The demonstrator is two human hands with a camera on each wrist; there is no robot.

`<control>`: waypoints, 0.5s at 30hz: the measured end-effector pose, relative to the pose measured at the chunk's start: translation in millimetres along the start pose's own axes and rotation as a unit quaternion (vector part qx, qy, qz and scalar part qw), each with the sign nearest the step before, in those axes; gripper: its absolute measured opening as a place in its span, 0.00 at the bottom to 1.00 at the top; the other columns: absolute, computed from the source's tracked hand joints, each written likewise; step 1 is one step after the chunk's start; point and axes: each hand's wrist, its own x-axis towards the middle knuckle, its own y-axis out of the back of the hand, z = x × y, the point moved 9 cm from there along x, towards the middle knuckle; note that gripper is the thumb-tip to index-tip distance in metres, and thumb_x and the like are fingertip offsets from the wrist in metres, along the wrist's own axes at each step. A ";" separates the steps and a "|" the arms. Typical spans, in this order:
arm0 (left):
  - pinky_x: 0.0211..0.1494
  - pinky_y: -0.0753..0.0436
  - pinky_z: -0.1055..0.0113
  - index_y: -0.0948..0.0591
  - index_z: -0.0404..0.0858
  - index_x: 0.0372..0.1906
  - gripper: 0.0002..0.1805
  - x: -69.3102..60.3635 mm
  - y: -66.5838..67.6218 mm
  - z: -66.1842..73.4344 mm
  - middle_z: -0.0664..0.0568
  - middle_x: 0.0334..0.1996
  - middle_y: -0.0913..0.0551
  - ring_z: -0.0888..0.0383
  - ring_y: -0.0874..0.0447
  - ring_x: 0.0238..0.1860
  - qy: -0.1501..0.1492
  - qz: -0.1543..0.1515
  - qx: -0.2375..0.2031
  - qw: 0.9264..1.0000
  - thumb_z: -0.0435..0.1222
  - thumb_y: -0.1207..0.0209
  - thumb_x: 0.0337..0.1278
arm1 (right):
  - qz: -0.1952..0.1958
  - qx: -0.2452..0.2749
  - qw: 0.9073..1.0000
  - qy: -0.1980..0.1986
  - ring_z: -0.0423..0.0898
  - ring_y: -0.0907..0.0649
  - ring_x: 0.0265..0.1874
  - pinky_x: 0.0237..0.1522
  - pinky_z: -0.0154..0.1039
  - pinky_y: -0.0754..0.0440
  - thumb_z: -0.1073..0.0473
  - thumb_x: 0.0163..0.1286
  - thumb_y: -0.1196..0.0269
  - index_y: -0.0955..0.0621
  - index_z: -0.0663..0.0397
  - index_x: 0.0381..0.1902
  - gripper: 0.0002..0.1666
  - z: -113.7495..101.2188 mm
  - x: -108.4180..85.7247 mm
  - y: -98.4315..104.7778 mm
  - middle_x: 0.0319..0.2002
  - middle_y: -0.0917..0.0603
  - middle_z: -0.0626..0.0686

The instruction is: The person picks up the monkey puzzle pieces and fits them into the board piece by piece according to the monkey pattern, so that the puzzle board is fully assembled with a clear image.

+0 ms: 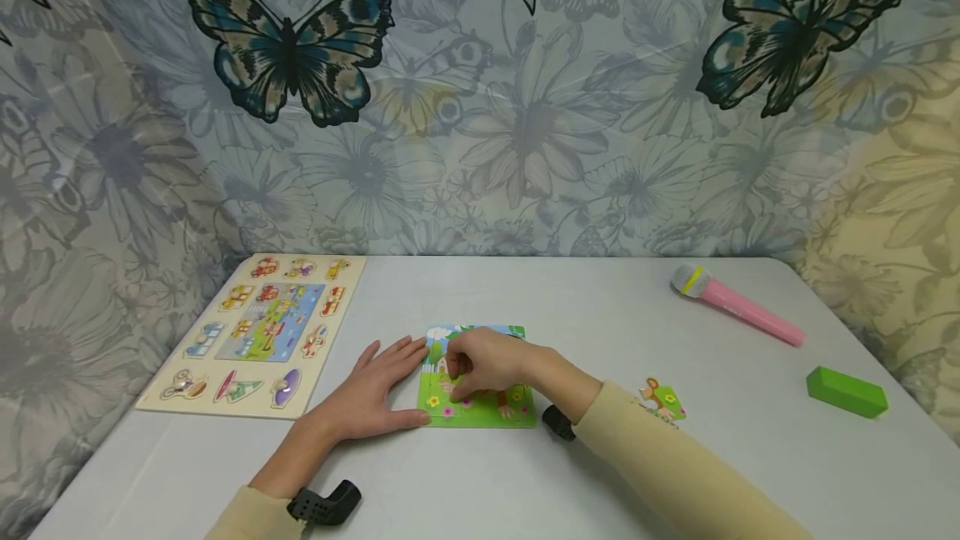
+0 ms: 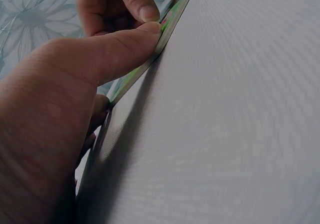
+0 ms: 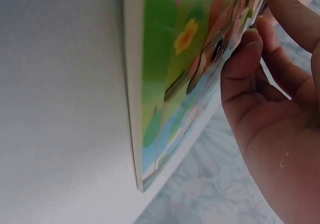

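Note:
A small picture puzzle board [image 1: 480,421] with a green meadow and flowers lies flat in the middle of the white table. My left hand [image 1: 378,394] is spread at its left side, its fingers straight and its thumb touching the lower left corner. Over the board my right hand [image 1: 487,361] has curled fingers and pinches a puzzle piece [image 3: 242,11] at the board's left part; the fingers hide much of this piece. A loose puzzle piece [image 1: 666,398] with a small animal on green lies on the table to the right, beyond the right forearm.
A larger cream board [image 1: 157,394] with toy pictures lies at the left. A pink toy microphone [image 1: 750,312] rests at the back right, and a green block [image 1: 846,392] stands nearer the right edge. Butterfly-patterned cloth [image 1: 525,132] rises behind the table.

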 end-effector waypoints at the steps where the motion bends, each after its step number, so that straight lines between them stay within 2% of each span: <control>1: 0.75 0.59 0.36 0.35 0.36 0.77 0.50 -0.1 0.0 -0.2 0.48 0.77 0.39 0.46 0.50 0.78 0.000 0.000 0.000 1.000 0.60 0.35 0.56 | -0.001 -0.003 1.000 0.001 0.38 0.25 0.28 0.34 0.33 0.24 0.57 0.62 0.25 0.20 0.50 0.33 0.12 0.0 0.0 0.0 0.28 0.21 0.44; 15: 0.75 0.59 0.37 0.35 0.36 0.77 0.50 0.2 -0.5 -0.6 0.49 0.77 0.39 0.47 0.50 0.78 -0.005 0.003 0.002 1.000 0.61 0.35 0.56 | -0.008 -0.024 1.000 0.002 0.38 0.27 0.26 0.31 0.32 0.27 0.56 0.64 0.26 0.20 0.48 0.30 0.11 -0.5 3.3 -3.4 0.26 0.22 0.43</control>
